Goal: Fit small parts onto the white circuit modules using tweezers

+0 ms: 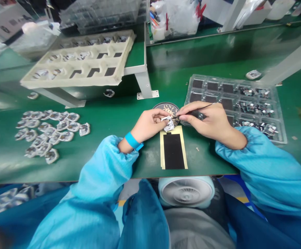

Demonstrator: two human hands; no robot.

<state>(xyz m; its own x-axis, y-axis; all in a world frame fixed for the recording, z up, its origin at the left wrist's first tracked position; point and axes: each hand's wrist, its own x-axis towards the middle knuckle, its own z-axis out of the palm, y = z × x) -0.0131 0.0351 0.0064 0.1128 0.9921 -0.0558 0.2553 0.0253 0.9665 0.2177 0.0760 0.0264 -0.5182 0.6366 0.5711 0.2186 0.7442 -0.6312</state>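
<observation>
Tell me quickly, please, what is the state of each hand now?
Left hand: closed, holding a small white part.
Right hand: closed, holding a thin dark tool.

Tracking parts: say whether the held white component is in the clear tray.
Out: the left hand holds the white component left of the clear tray.

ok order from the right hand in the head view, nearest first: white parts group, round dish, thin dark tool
1. Thin dark tool: held in the right hand.
2. Round dish: just left, beyond the fingertips.
3. White parts group: far left.
</observation>
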